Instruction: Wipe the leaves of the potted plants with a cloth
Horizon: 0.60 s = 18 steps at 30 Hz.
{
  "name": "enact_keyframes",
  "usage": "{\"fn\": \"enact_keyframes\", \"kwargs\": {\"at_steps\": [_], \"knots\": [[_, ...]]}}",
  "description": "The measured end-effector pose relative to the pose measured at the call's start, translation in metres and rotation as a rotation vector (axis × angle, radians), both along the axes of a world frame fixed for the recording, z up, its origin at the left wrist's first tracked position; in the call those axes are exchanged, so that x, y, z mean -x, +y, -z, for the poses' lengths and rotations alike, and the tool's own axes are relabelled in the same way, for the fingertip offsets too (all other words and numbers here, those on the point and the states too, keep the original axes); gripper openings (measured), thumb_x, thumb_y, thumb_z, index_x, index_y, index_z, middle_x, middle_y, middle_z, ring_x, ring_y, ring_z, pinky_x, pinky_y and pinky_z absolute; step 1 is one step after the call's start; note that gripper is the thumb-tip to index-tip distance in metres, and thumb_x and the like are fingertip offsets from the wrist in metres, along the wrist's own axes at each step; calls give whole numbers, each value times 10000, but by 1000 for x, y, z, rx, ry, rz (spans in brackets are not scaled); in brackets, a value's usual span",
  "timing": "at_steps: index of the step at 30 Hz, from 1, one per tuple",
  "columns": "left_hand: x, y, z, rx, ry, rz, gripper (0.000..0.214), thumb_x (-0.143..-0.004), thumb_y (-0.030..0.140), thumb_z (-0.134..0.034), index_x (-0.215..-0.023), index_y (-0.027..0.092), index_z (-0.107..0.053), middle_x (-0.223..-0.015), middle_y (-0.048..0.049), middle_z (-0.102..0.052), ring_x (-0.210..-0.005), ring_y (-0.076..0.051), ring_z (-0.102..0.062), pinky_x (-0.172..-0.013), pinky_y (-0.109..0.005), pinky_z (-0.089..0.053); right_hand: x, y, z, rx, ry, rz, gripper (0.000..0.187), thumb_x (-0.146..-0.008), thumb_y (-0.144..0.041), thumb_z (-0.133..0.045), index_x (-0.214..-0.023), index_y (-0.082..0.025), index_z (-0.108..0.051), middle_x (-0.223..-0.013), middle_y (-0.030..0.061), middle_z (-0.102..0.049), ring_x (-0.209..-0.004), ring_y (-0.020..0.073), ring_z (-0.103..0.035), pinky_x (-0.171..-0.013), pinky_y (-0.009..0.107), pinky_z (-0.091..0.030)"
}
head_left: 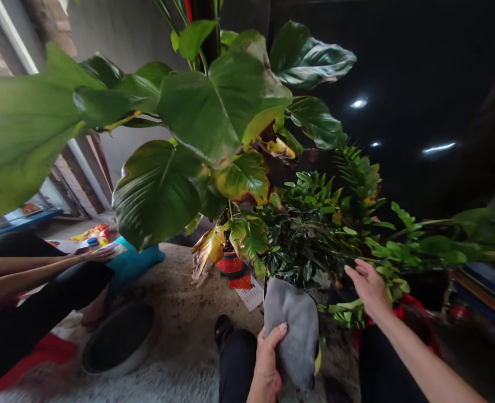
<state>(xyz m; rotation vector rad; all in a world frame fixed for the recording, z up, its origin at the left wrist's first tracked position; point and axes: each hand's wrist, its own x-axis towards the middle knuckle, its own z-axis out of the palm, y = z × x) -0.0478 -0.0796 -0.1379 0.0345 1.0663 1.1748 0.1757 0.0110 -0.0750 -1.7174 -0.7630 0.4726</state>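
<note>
Amid the foliage [310,224]: one grey cloth [292,330]

At lower centre, cloth, grey, one; held in the left hand [268,355], its grip closed with the thumb across the near face. Right hand [371,288], one, at right of the cloth; grip narrow, fingertips at the edge of the greenery (whether a leaf is pinched cannot be told). Large-leaved plant [218,106], one, several leaves yellowed or browned; its blades fill the upper view and hide much of the wall [117,45] behind. Red pot [232,264], one, below those leaves. Printed sheet [251,295], one, just beside the cloth in view. Basin [119,338], one, on the floor [180,358] at left. Red tub [418,316], one, partly screened by the right forearm. Co-worker [58,296], one, far left, knees bent, near a teal object [134,260].
</note>
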Motion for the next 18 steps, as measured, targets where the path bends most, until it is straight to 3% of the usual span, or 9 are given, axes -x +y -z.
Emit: {"fn": "enact_keyframes", "kwargs": {"at_steps": [3, 8, 14, 16, 18], "knots": [[0, -1, 2, -6, 8, 6, 397, -430, 248, -832, -767, 187, -630, -701, -22, -703, -789, -255, -653, -755, -339, -469, -13, 23, 5, 52, 45, 39, 510, -506, -448, -704, -955, -208, -677, -900, 101, -729, -859, 294, -641, -693, 390, -494], [0, -4, -1, -9, 40, -13, 453, -402, 284, -837, -796, 178, -642, -740, -45, -725, -837, -281, -666, -756, -346, -481, -9, 30, 19, 56, 182, -50, 390, -492, -514, -682, -736, -210, -658, -619, 34, -675, -569, 215, -585, -436, 302, -409], [8, -15, 12, -53, 94, 5, 483, -394, 328, -844, -825, 184, -679, -783, -77, -741, -911, -328, -677, -810, -388, -509, -2, 21, 30, 2, 317, -198, 324, -428, -471, -710, -588, -196, -649, -518, 14, -638, -534, 194, -546, -423, 292, -395], [14, -18, 3, -30, 19, 32, 519, -408, 409, -831, -862, 195, -701, -844, -108, -748, -931, -363, -679, -790, -421, -528, 0, 19, 32, 12, 354, -266, 288, -435, -460, -709, -517, -197, -626, -439, 6, -595, -464, 185, -521, -410, 298, -389], [17, -16, -22, -51, -26, 18, 584, -425, 470, -802, -925, 183, -710, -904, -130, -746, -941, -383, -677, -778, -441, -542, 0, 17, 30, 14, 370, -339, 284, -465, -465, -700, -451, -206, -584, -372, 1, -545, -381, 171, -484, -384, 301, -370]]}}
